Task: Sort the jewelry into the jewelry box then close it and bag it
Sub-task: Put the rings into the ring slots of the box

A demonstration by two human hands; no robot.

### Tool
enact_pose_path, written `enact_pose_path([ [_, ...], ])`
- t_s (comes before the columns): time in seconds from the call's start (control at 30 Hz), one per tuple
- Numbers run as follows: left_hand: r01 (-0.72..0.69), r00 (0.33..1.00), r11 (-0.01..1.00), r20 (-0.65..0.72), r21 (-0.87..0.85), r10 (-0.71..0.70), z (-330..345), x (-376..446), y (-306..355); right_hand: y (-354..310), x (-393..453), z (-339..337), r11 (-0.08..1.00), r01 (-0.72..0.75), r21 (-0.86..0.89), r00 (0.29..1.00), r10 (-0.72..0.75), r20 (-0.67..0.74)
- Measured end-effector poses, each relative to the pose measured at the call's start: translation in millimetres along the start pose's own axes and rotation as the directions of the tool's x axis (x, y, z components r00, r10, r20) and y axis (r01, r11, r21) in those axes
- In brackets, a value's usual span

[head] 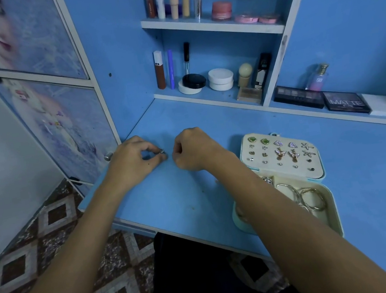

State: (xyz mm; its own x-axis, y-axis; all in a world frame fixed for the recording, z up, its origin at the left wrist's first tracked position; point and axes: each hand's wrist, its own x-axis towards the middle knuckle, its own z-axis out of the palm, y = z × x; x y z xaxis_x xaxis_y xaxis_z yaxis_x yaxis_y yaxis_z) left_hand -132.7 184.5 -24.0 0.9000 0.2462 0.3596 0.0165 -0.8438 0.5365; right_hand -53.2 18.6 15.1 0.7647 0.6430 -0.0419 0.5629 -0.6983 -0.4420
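While the left hand (pixel 134 159) pinches a small ring (pixel 161 151) near the desk's (pixel 169 199) left edge and the right hand (pixel 191 150) is curled empty, the ring may slip and roll off to the floor (pixel 51 240).

A single head-worn wide-angle view looks forward and steeply down from close above the blue tabletop (pixel 181 197), taking in both forearms, the shelves (pixel 209 26) behind, and floor below.

- Blue laminate worktop (pixel 209 131)
- Pink round jar (pixel 221 10) on the upper blue shelf (pixel 209 25)
- Two stacked white round compacts (pixel 221 79) on the lower shelf
- Black "MATTE" eyeshadow palette (pixel 345 102)
- Brown-and-white diamond-tiled floor (pixel 58 239)
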Motion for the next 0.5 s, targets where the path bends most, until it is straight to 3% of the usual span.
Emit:
enact_pose_path([
  [0.5, 0.069, 0.996, 0.997, 0.056, 0.038, -0.071, -2.6, 3.7, 11.7, -2.1, 2.1, 2.1, 1.0, -0.02, 0.017, 0.999, 0.021, -0.034],
])
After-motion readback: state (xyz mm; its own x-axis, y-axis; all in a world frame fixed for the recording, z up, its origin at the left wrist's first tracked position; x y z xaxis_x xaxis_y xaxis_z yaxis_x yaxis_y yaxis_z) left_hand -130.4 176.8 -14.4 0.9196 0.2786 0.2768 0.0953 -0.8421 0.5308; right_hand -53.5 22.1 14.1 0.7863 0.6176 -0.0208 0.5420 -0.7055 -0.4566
